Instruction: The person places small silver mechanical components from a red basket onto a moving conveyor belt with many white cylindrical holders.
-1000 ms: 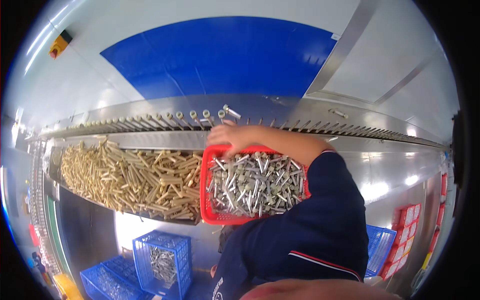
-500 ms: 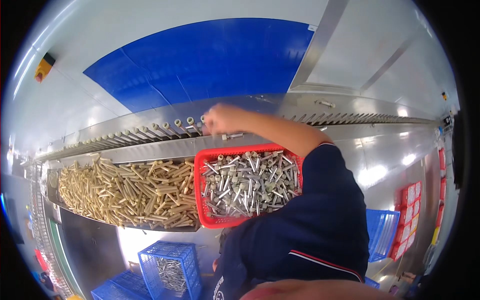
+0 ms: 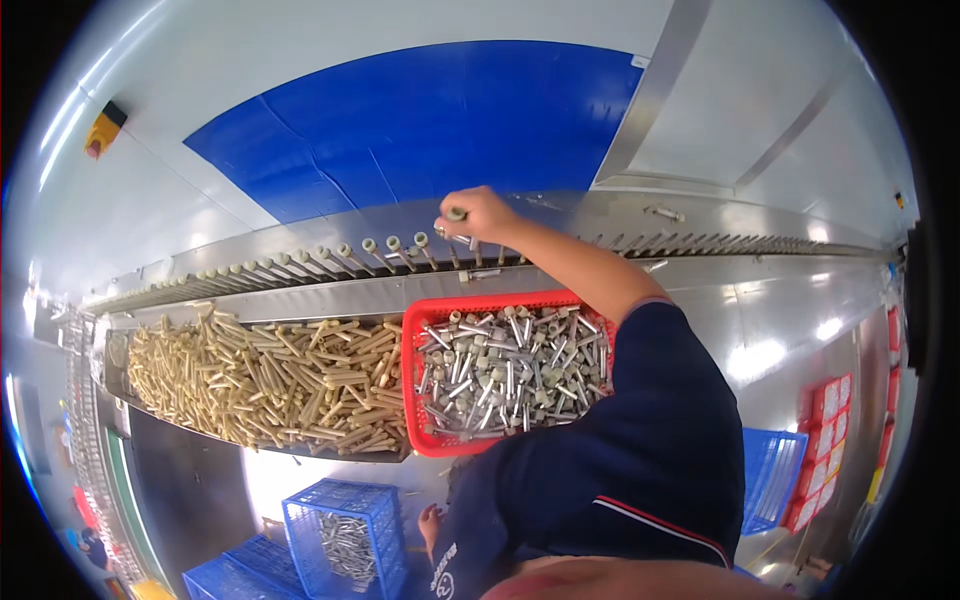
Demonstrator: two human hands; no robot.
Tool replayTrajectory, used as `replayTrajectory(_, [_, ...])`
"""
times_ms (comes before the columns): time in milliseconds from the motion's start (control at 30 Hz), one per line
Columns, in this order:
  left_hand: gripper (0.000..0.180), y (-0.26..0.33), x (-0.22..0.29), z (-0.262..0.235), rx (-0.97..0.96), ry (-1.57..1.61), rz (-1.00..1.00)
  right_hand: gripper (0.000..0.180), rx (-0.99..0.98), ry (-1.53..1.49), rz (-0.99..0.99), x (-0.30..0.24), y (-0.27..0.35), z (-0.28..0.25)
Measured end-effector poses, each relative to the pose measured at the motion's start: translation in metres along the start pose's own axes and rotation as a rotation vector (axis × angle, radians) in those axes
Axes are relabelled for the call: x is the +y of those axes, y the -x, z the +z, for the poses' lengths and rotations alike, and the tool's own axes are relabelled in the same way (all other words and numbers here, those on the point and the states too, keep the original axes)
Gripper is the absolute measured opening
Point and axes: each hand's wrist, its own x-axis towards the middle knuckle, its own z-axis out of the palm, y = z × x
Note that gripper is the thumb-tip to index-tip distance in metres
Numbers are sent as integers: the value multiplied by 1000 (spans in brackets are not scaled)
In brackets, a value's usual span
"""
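Capped metal pin gripped in right hand, placing step I'd guess, next needs careful aim; left hand, can't tell.

Steel bench | near strip: silver pin lying loose | far strip: second silver pin lying loose
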Motion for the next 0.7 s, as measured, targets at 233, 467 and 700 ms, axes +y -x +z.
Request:
replayTrajectory(233, [23, -9, -17, -13, -31, -120, 35, 68, -363, 233, -171, -48, 66, 52])
replayTrajectory(467, [24, -17, 4, -5, 22, -18, -36, 43, -281, 437, 239, 29, -1, 50])
replayTrajectory(700, [24, 3, -37, -1, -25, -122, 22, 42, -654, 305, 152, -64, 45, 23])
